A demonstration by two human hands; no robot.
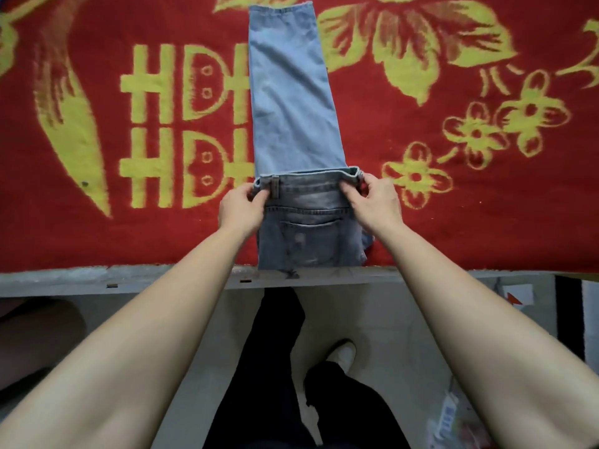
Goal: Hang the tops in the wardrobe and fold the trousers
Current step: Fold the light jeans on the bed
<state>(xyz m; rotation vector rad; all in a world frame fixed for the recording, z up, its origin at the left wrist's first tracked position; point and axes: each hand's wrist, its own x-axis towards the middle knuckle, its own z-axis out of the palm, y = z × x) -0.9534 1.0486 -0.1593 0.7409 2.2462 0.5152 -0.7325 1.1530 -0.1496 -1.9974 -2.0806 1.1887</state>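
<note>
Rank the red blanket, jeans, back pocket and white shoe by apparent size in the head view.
Largest to smallest: red blanket, jeans, back pocket, white shoe. The shoe is partly hidden by a dark trouser leg and farther off, so its place is unsure.

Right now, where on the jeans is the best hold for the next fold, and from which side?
The waistband, at its two ends, reached from the near edge. It lies crosswise as the top layer's thick free edge, with the legs running straight away. The left hand and right hand pinch exactly there, so the layer should lift evenly.
</note>
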